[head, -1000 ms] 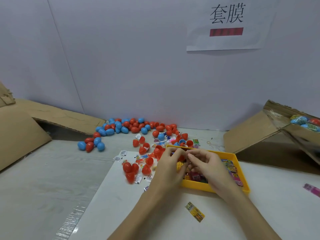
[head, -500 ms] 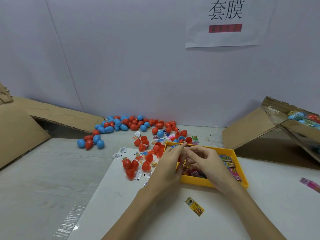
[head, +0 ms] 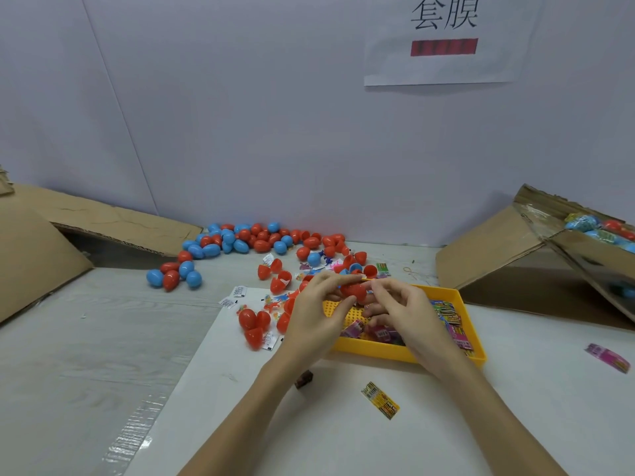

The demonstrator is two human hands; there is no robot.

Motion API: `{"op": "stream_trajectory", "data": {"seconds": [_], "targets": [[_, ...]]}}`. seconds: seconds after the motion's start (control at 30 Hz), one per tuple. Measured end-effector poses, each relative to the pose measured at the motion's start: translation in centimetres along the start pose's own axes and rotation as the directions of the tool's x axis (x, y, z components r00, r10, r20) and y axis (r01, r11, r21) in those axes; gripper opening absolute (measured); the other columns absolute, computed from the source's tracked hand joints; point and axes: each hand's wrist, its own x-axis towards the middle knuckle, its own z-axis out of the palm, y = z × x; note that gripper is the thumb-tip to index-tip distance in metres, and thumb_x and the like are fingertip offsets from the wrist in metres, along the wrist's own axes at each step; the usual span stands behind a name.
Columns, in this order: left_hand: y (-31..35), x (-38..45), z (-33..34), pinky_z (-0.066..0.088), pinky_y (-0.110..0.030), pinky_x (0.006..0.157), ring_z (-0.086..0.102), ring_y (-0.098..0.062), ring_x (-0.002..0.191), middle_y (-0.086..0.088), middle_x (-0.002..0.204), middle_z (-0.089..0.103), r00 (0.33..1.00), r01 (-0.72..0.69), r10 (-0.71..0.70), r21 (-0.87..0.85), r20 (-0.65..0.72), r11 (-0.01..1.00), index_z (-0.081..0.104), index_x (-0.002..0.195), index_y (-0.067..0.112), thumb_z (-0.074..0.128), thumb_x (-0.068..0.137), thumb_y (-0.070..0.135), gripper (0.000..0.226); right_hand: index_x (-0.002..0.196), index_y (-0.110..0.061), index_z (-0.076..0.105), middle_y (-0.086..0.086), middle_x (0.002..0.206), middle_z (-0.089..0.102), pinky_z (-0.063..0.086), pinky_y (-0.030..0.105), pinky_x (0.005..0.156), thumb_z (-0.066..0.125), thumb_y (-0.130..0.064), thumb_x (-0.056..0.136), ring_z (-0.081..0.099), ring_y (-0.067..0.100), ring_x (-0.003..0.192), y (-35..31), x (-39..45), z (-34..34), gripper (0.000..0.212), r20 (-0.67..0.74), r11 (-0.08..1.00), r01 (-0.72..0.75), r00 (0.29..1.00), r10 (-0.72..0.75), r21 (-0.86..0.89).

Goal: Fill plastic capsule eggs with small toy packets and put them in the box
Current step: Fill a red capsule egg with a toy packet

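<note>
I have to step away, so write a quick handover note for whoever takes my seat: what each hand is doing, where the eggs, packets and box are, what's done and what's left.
Left hand and right hand: both hold one red egg between them above the yellow tray. Whether it is filled or fully closed cannot be seen.
Packets lie in the tray; one stray packet lies near you on the table.
Empty eggs are piled at the back; open red halves lie left of the tray.
Box at right already holds some filled eggs.
Left: finish this egg, box it, then work through the pile.
</note>
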Motion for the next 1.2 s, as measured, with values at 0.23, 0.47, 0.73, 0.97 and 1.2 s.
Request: {"op": "stream_trajectory", "data": {"seconds": [0.23, 0.47, 0.73, 0.97, 1.2], "targets": [[0.5, 0.0, -0.1, 0.054, -0.018, 0.091, 0.065, -0.008, 0.111, 0.009, 0.122, 0.064, 0.999, 0.003, -0.008, -0.106, -0.042, 0.994, 0.058, 0.129, 0.018, 0.072, 0.093, 0.010, 0.039, 0.116, -0.018, 0.074, -0.001, 0.100, 0.081, 0.063, 0.029, 0.080, 0.077, -0.029, 0.090, 0.078, 0.016, 0.093, -0.2, -0.2, -0.3, 0.028, 0.093, 1.000, -0.004, 0.996, 0.006, -0.020], [0.4, -0.3, 0.4, 0.052, -0.023, 0.095, 0.059, -0.010, 0.115, 0.005, 0.123, 0.059, 0.993, -0.112, 0.111, 0.040, 0.036, 0.993, 0.067, 0.129, 0.019, 0.071, 0.094, 0.010, 0.036, 0.109, -0.014, 0.075, 0.005, 0.094, 0.080, 0.057, 0.021, 0.064, 0.071, -0.039, 0.092, 0.078, 0.022, 0.087, -0.5, -0.4, 0.0, 0.031, 0.128, 1.000, -0.019, 0.992, 0.018, 0.000], [-0.3, -0.2, 0.4, 0.055, -0.019, 0.087, 0.067, -0.004, 0.104, 0.012, 0.114, 0.069, 0.997, -0.076, 0.076, 0.024, -0.020, 0.997, 0.067, 0.126, 0.019, 0.069, 0.097, 0.018, 0.029, 0.114, -0.017, 0.072, 0.003, 0.096, 0.079, 0.060, 0.027, 0.072, 0.069, -0.025, 0.098, 0.076, 0.017, 0.090, -0.2, -0.2, -0.4, 0.018, 0.069, 0.999, 0.000, 0.998, 0.003, -0.041], [-0.5, -0.2, 0.4, 0.053, -0.017, 0.085, 0.066, -0.007, 0.102, 0.013, 0.112, 0.067, 0.995, -0.094, 0.093, 0.035, 0.033, 0.995, 0.064, 0.127, 0.020, 0.069, 0.097, 0.019, 0.030, 0.094, -0.004, 0.072, 0.008, 0.079, 0.072, 0.047, 0.019, 0.053, 0.060, -0.050, 0.096, 0.064, 0.014, 0.067, -0.6, -0.2, 0.1, 0.047, 0.041, 0.999, -0.042, 0.998, 0.042, 0.007], [-0.4, -0.3, 0.3, 0.053, -0.018, 0.078, 0.065, -0.003, 0.098, 0.018, 0.104, 0.068, 0.999, -0.020, 0.019, 0.028, 0.043, 0.999, 0.064, 0.128, 0.028, 0.057, 0.103, 0.033, 0.026, 0.106, -0.016, 0.073, 0.001, 0.082, 0.073, 0.052, 0.022, 0.061, 0.068, -0.031, 0.098, 0.067, 0.013, 0.075, -0.2, -0.2, -0.3, 0.018, 0.028, 1.000, 0.028, 0.999, -0.028, -0.006]]}}
